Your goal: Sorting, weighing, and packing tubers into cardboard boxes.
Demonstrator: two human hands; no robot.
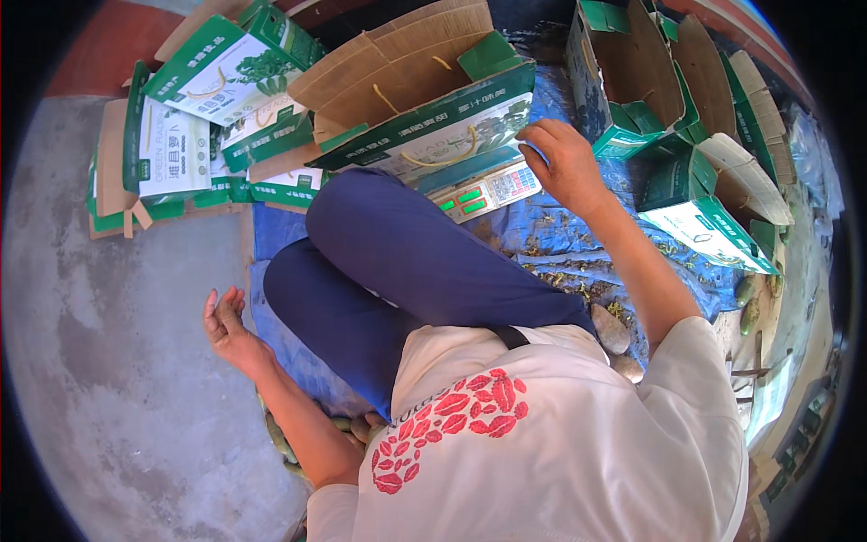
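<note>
Hanging empty at the near side, the left hand (230,330) has a loosely open grip. Farther, the right hand (569,167) bends beside the scale (483,195); whether its grip holds the box (433,122), I cannot tell. This box seems already set on the scale, its brown flaps (397,56) unclosed; it looks green-white, with yellow cord (440,165).
</note>
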